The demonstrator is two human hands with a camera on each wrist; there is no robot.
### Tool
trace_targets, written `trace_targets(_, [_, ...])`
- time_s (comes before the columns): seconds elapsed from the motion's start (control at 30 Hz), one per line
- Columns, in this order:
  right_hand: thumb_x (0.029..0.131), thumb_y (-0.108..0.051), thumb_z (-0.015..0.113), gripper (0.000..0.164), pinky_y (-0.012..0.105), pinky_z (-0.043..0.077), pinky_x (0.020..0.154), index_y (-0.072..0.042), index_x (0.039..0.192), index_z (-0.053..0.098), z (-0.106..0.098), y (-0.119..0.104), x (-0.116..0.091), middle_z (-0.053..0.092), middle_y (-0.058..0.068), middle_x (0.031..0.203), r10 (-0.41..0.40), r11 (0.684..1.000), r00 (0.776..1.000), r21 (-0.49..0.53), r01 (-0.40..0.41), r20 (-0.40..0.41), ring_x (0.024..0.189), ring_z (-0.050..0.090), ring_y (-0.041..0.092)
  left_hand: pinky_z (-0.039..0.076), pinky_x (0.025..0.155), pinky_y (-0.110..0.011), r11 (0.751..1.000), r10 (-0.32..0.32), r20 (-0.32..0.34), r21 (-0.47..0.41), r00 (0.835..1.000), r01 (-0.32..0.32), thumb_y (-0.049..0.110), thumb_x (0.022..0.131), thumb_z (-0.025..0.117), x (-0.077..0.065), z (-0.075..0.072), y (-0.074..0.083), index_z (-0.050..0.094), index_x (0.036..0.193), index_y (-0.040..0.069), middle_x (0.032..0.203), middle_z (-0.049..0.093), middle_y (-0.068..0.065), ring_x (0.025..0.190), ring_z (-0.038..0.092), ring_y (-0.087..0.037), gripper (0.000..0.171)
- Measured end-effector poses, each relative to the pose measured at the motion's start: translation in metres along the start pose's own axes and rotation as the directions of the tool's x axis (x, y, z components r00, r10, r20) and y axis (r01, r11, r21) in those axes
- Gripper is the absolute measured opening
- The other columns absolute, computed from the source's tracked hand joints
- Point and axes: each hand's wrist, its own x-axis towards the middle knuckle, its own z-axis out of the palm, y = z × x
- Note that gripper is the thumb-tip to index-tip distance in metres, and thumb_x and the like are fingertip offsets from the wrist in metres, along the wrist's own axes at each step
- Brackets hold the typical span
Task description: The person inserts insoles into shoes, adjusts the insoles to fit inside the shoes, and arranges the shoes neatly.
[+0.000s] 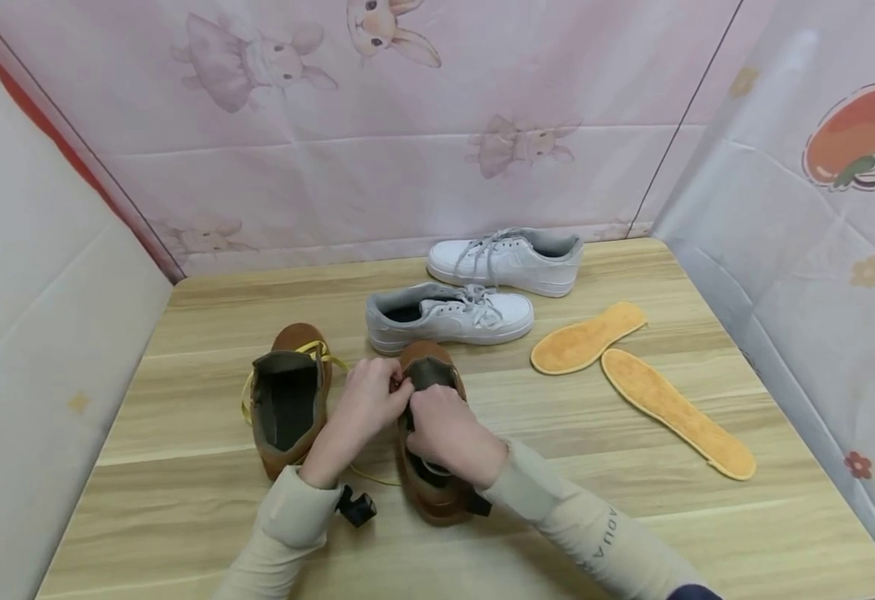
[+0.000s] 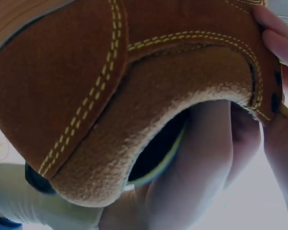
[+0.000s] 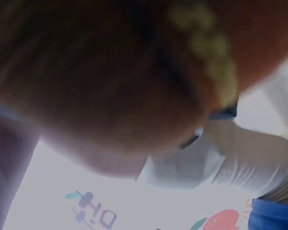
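A brown leather shoe (image 1: 437,508) with yellow stitching sits on the table, toe pointing away. My left hand (image 1: 366,400) grips its upper edge beside the eyelets; in the left wrist view, thumb and fingers pinch the eyelet flap there. My right hand (image 1: 445,425) reaches down into the shoe's opening. Its fingertips are hidden inside, so I cannot tell what they hold. A thin yellowish edge shows within the dark opening in the left wrist view. To the left stands the matching brown shoe (image 1: 287,408) with a yellow lace (image 1: 247,398) hanging loose.
Two white sneakers lie behind the brown pair, the nearer sneaker (image 1: 452,321) close to the shoe's toe and the farther sneaker (image 1: 508,260) by the back wall. On the right are two orange insoles, one angled insole (image 1: 587,340) and one longer insole (image 1: 677,412). All rest on a wooden table (image 1: 595,533).
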Motion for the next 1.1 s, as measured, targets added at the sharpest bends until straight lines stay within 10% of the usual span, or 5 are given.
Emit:
trace_targets(0.63, [0.072,-0.031,0.07,0.03,0.031,0.049,0.057,-0.005,0.083,0.061,-0.015,-0.013,-0.032,0.056,0.009,0.075,-0.015,0.998,0.993,-0.065,0.023,0.116,0.069,0.056,0.02,0.031,0.047,-0.026,1.0,0.005,-0.003,-0.01,1.0,-0.005,0.009,0.081,0.061,-0.001,0.004,-0.002,0.045,0.055,0.012,0.048,0.036,0.006,0.043,0.037,-0.009,0.031])
trace_targets(1.1, [0.069,-0.03,0.071,0.043,0.034,0.051,0.065,0.0,0.098,0.06,-0.01,-0.009,-0.011,0.06,0.015,0.081,-0.008,1.0,0.998,-0.007,0.009,0.066,0.08,0.058,0.03,0.032,0.045,-0.025,1.0,-0.009,0.005,0.0,1.0,0.009,0.008,0.081,0.061,0.0,0.001,-0.003,0.05,0.057,0.011,0.048,0.041,0.004,0.043,0.039,-0.01,0.027])
